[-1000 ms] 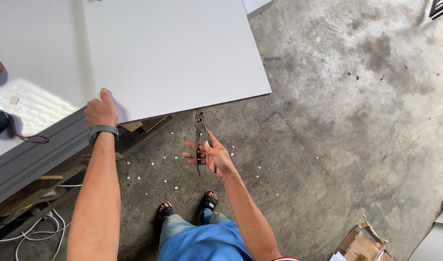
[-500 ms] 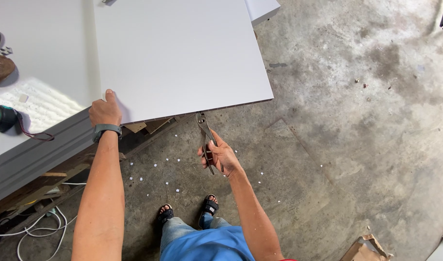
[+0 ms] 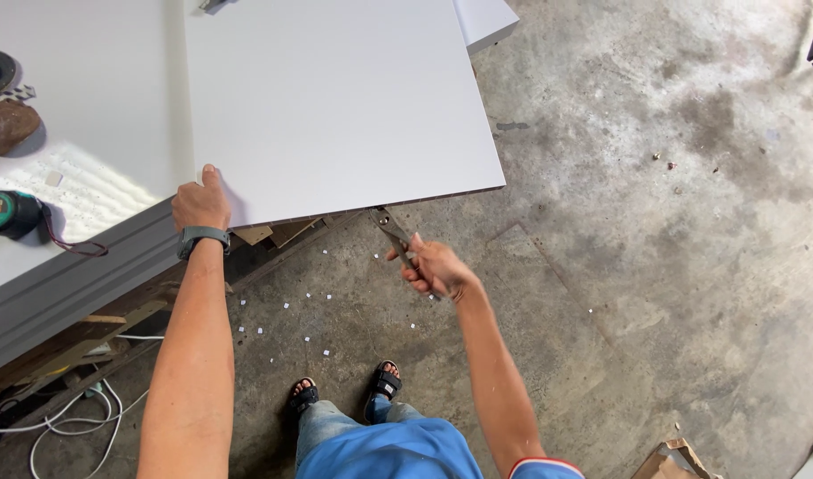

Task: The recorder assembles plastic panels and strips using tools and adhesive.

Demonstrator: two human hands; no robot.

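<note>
- At the near edge of the big white panel (image 3: 335,98), which lies flat on a stack of similar boards, the person's right hand (image 3: 435,268) is closed around the handles of a pair of metal pliers (image 3: 392,229).
- The pliers point up and away from the hand, with their tip just at or under the panel's near edge; whether the tip actually touches the edge cannot be told.
- The left hand (image 3: 201,202) rests at the panel's near-left corner, fingers laid on top of the sheet and curled over its edge, so it is gripping the corner rather than spread flat.
- A dark wristband (image 3: 200,237) sits on the left wrist.
- Under the panel, brown offcuts of board (image 3: 278,232) show just below the edge, between the two hands.
- Small white squares (image 3: 307,310) are scattered on the concrete floor (image 3: 655,231) below the panel, near the person's sandalled feet (image 3: 344,390).
- To the left, on the lower white sheet, lie a green and black power tool (image 3: 9,213) with a cord, and beyond it a brown stone (image 3: 7,126).
- White cables (image 3: 60,426) lie on the ground at the lower left, and a piece of torn cardboard (image 3: 672,459) lies at the lower right.
</note>
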